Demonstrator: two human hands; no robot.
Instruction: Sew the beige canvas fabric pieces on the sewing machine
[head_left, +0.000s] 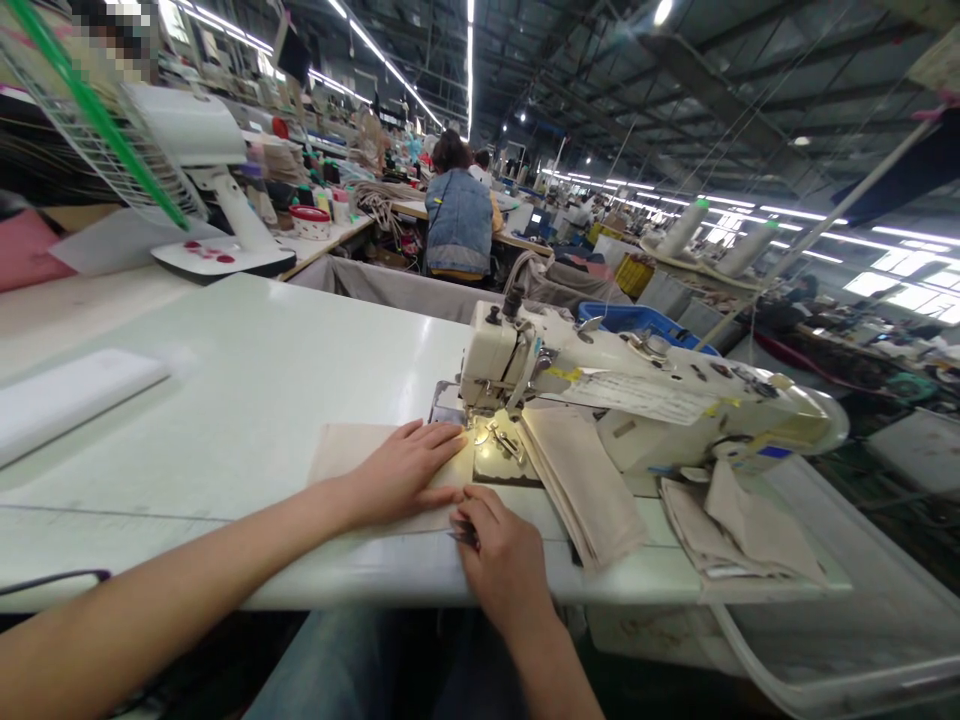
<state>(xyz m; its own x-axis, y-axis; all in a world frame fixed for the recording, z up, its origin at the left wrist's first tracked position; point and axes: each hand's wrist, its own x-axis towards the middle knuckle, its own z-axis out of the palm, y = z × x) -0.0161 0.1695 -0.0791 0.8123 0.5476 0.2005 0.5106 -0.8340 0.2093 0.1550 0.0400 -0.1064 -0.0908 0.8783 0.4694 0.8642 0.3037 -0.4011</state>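
Observation:
A beige fabric piece (352,455) lies flat on the white sewing table (225,400), its right end near the lit needle area of the white sewing machine (637,395). My left hand (401,472) rests flat on the fabric, fingers stretched toward the presser foot (491,432). Just right of it, my right hand (504,560) is curled at the fabric's near edge, fingers pinched on the cloth.
A stack of beige fabric pieces (585,480) lies under the machine arm, more pieces (731,525) to the right. A white fan (202,190) stands at the back left, a white pad (67,395) at the left. A person in a denim jacket (459,220) sits ahead.

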